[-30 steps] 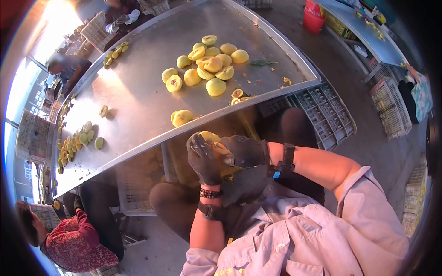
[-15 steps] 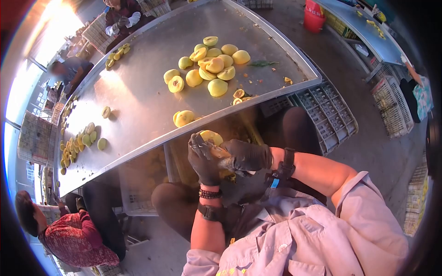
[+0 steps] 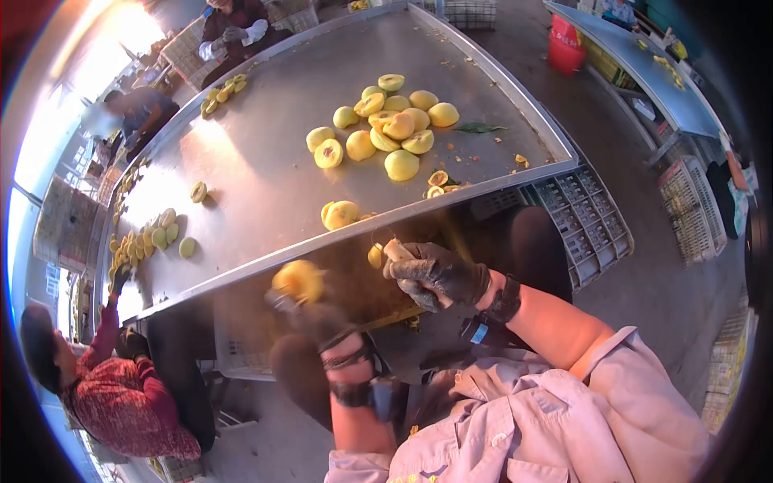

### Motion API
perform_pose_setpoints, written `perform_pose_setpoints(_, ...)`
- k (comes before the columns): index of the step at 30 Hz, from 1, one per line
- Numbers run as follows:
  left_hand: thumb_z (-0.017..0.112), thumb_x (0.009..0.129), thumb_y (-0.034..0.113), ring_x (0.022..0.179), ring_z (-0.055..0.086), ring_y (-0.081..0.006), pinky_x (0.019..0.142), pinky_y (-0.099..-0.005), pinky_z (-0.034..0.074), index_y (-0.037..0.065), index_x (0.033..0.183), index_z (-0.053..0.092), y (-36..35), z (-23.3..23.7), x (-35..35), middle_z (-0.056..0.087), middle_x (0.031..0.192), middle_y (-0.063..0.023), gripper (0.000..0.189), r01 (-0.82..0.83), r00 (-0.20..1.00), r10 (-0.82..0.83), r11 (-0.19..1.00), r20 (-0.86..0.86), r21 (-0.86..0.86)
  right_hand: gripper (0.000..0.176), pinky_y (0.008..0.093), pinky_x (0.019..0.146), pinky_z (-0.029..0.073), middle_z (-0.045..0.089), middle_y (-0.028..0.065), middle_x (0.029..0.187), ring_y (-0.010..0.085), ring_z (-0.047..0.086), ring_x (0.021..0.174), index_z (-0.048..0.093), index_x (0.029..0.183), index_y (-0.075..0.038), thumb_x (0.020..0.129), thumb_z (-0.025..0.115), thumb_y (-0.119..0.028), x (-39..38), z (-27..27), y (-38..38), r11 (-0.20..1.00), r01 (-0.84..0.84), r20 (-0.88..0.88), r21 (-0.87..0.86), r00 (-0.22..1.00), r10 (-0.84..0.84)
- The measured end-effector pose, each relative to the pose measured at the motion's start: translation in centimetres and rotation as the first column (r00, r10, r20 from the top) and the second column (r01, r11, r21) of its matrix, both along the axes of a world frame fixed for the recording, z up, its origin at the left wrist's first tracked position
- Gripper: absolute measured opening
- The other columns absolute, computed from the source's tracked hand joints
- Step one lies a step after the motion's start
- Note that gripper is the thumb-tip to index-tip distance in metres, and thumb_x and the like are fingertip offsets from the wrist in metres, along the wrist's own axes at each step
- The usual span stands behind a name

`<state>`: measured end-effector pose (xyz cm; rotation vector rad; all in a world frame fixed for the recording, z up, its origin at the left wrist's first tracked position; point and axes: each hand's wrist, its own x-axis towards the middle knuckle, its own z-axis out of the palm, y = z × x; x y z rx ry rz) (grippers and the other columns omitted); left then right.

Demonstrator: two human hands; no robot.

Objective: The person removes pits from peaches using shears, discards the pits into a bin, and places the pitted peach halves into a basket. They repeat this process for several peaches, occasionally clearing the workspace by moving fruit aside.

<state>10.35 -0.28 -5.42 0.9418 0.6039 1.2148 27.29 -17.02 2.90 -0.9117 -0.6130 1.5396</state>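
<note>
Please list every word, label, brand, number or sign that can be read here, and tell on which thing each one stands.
No text can be read in this picture.
Red bucket: any marking is too blurred to read.
Blue tag on the right wrist strap: too small to read.
Metal table, plastic crate, gloved left hand holding a yellow fruit and right hand: no lettering shows.

The peach [image 3: 298, 280] is yellow with an orange tinge and rounded. It is motion-blurred, so its cut state cannot be determined. It sits at the fingertips of the gloved left hand [image 3: 316, 318], below the near edge of the surface [image 3: 241, 185]. A small yellow fruit piece [image 3: 375, 256] lies at 3 o'clock from the peach, against the gloved right hand [image 3: 435, 274]. That hand grips a short pale object [image 3: 395, 249] of indeterminate type.
</note>
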Motion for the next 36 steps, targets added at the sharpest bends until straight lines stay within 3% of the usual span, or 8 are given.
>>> perform_pose_setpoints(1, 0.053, 0.092, 0.043, 0.096, 0.058, -0.0242, 0.081, -0.0287, 0.054, 0.0, 0.12, 0.045, -0.4, 4.1, -0.7, 0.056, 0.108, -0.0153, 0.052, 0.193, 0.862, -0.16, 0.981, 0.481, -0.019, 0.033, 0.0216, 0.035, 0.034, 0.048, -0.0003, 0.062, 0.0073, 0.042, 0.04, 0.049, 0.118, -0.007, 0.092, 0.054, -0.026, 0.4, 0.0, -0.1, 1.0, -0.003, 0.014, -0.027, 1.0, 0.004)
perform_pose_setpoints(3, 0.055, 0.091, 0.042, 0.114, 0.051, -0.0264, 0.086, -0.0298, 0.053, -0.004, 0.129, 0.037, -1.3, 8.4, -0.2, 0.049, 0.122, -0.0215, 0.062, -0.203, 0.898, 0.277, 0.95, 0.341, -0.237, 0.043, 0.0263, 0.042, 0.039, 0.05, 0.0032, 0.066, 0.0124, 0.05, 0.048, 0.041, 0.134, -0.016, 0.093, 0.053, -0.022, 1.1, -2.3, -0.2, 0.931, -0.177, 0.562, -0.318, 0.756, 0.336)
perform_pose_setpoints(6, 0.055, 0.091, 0.041, 0.124, 0.044, -0.0282, 0.091, -0.0314, 0.049, -0.003, 0.136, 0.024, -0.6, 7.3, -0.3, 0.042, 0.13, -0.0247, 0.07, -0.115, 0.917, 0.25, 0.911, 0.31, -0.396, 0.038, 0.0346, 0.06, 0.046, 0.058, 0.0126, 0.08, 0.0258, 0.058, 0.07, 0.048, 0.124, -0.011, 0.088, 0.054, -0.02, 1.3, -13.4, 0.7, 0.93, -0.203, 0.942, 0.307, -0.074, -0.327)
perform_pose_setpoints(8, 0.054, 0.092, 0.041, 0.121, 0.046, -0.0256, 0.084, -0.0292, 0.05, 0.001, 0.129, 0.035, -2.3, 7.8, 0.5, 0.045, 0.128, -0.0195, 0.057, -0.039, 0.943, 0.178, 0.898, 0.282, -0.437, 0.029, 0.042, 0.072, 0.048, 0.063, 0.0185, 0.096, 0.0346, 0.061, 0.089, 0.059, 0.109, -0.007, 0.085, 0.056, -0.024, -1.3, -5.7, 1.4, 0.993, -0.003, 0.973, 0.119, 0.198, -0.116)
perform_pose_setpoints(11, 0.053, 0.093, 0.042, 0.107, 0.056, -0.0282, 0.079, -0.0303, 0.051, 0.0, 0.124, 0.043, -2.3, 6.2, 1.0, 0.053, 0.121, -0.0164, 0.053, 0.098, 0.977, -0.025, 0.936, 0.213, -0.339, 0.027, 0.0448, 0.072, 0.048, 0.064, 0.0179, 0.094, 0.0362, 0.061, 0.089, 0.061, 0.104, -0.007, 0.082, 0.057, -0.022, 2.7, -2.8, 4.7, 0.823, -0.157, 0.763, 0.545, -0.314, -0.565)
perform_pose_setpoints(21, 0.047, 0.098, 0.033, 0.083, 0.061, -0.0139, 0.062, -0.0228, 0.05, 0.004, 0.114, 0.052, -4.7, 5.7, 4.3, 0.059, 0.099, -0.0062, 0.034, 0.268, 0.959, -0.214, 0.895, 0.184, -0.356, 0.032, 0.0448, 0.07, 0.05, 0.066, 0.0146, 0.09, 0.0322, 0.065, 0.082, 0.058, 0.108, -0.016, 0.08, 0.06, -0.031, 13.1, -1.2, 12.4, 0.971, 0.181, 0.825, -0.157, -0.517, 0.23)
perform_pose_setpoints(30, 0.047, 0.097, 0.037, 0.083, 0.065, -0.0226, 0.059, -0.0258, 0.051, 0.006, 0.11, 0.052, -5.4, 5.1, 4.7, 0.06, 0.1, -0.0126, 0.034, 0.284, 0.958, -0.252, 0.887, 0.134, -0.364, 0.063, 0.0437, 0.078, 0.049, 0.062, 0.023, 0.102, 0.0365, 0.062, 0.094, 0.047, 0.119, 0.002, 0.072, 0.071, -0.032, 13.1, -1.3, 12.0, 0.965, 0.195, 0.873, -0.173, -0.424, 0.242)
perform_pose_setpoints(36, 0.05, 0.095, 0.036, 0.093, 0.062, -0.0236, 0.073, -0.0342, 0.053, 0.007, 0.112, 0.051, -4.5, 4.2, 4.5, 0.059, 0.105, -0.0135, 0.034, 0.347, 0.926, -0.235, 0.837, 0.295, -0.423, 0.035, 0.0213, 0.056, 0.045, 0.054, -0.0006, 0.074, 0.0073, 0.055, 0.069, 0.054, 0.102, -0.005, 0.08, 0.07, -0.027, 7.4, 7.5, 8.7, 0.995, 0.1, 0.752, 0.013, 0.655, -0.076)
